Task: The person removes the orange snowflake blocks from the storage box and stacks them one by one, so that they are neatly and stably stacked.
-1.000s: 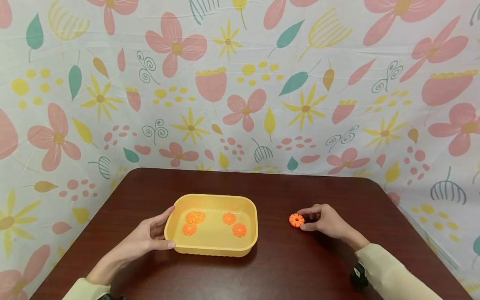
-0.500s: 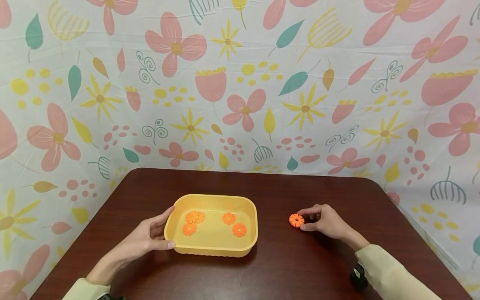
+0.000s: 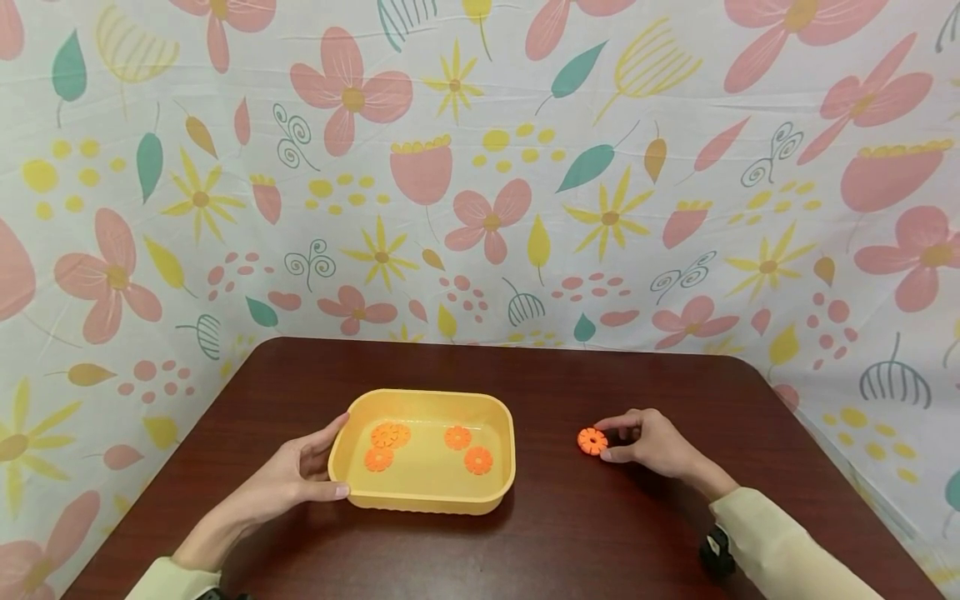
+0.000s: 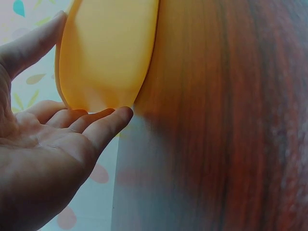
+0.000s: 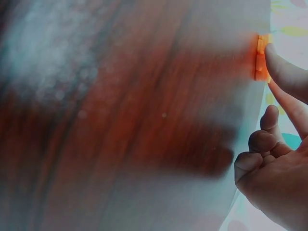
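Note:
A yellow plastic tray (image 3: 431,503) stands on the table with several orange notched discs (image 3: 478,460) inside, some overlapping at its left. My left hand (image 3: 281,479) grips the tray's left end, thumb at the near corner and fingers toward the far one. In the left wrist view the tray (image 4: 108,53) sits between thumb and fingers. To the right, my right hand (image 3: 652,444) pinches another orange notched disc (image 3: 592,442) by its edge between thumb and index finger. Low on the tabletop, that disc (image 5: 261,57) looks thick in the right wrist view, perhaps layered.
The dark brown wooden table (image 3: 525,550) has rounded far corners. A white cloth with a flower and leaf pattern (image 3: 487,217) hangs behind it and along both sides. A black band (image 3: 717,550) shows at the right sleeve.

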`<state>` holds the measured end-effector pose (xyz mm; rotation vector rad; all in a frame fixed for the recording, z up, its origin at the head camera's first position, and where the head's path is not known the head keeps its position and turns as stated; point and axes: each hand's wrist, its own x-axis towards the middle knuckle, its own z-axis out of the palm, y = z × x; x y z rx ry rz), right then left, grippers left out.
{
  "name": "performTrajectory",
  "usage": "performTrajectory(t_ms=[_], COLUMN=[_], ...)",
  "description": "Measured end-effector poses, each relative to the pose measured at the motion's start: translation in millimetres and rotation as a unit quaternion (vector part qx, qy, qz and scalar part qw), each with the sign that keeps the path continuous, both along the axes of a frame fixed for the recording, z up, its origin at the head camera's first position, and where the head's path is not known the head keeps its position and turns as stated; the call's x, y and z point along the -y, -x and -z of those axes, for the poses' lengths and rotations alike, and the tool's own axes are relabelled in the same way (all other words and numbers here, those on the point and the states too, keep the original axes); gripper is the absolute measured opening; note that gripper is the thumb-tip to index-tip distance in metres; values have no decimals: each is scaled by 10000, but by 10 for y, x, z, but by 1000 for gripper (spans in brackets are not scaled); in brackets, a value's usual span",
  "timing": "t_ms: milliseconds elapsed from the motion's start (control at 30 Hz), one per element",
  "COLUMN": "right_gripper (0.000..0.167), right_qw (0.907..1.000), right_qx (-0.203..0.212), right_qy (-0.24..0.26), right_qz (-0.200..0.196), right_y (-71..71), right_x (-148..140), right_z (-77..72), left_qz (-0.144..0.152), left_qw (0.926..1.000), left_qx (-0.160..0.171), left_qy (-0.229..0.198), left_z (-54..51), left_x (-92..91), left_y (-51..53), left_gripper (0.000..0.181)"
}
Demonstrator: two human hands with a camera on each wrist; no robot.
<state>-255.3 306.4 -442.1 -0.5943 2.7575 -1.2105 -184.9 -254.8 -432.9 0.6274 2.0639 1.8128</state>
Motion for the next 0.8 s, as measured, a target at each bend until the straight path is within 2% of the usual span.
performTrajectory(t_ms=[533,800], right_gripper=[44,39], right_qw=[10000,9997], right_qx=[-20,-149], right_qy=[25,-8], right_qz=[-85,-183], right_y=[20,17], right_x=[-7,88], right_z=[-31,-152], left_qz=[-96,-89], left_qw=[9999,9999], left_qx=[76,44], left_qy=[84,97], left_z=[12,23], left_x=[4,11], left_y=[13,18], left_gripper=[99,99])
